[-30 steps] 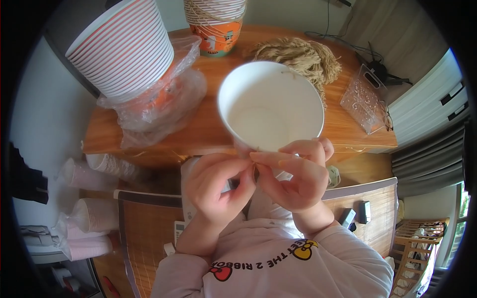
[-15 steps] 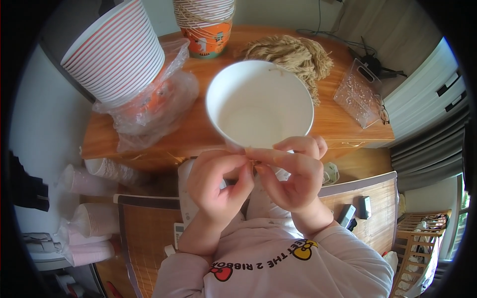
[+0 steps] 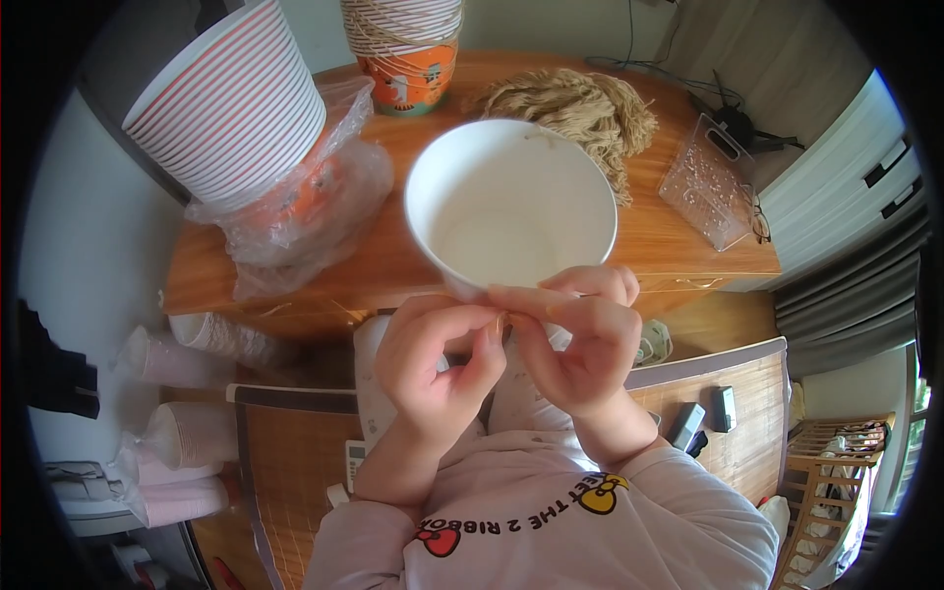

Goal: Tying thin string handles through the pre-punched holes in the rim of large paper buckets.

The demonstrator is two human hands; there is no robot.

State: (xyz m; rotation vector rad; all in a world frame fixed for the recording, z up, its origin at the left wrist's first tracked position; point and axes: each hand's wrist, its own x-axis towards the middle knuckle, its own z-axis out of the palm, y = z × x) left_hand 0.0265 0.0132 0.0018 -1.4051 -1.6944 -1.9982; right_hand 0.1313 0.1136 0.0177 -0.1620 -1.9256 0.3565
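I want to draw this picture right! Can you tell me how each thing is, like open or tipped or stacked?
White paper bowl: empty, tilted toward the camera, held at its near side.
Left hand: fingers pinched at the bowl's lower edge.
Right hand: pinched there too, fingertips meeting the left's.
Striped bowl stack: nested, leaning, partly out of its plastic wrap.
Orange cup stack: upright, nested.
Twine bundle: loose heap.
Clear plastic box: tilted.

Pale pink long-sleeve top, printed lettering w/ red & yellow bow graphics, bare left hand (image 3: 438,364), right hand (image 3: 580,339)
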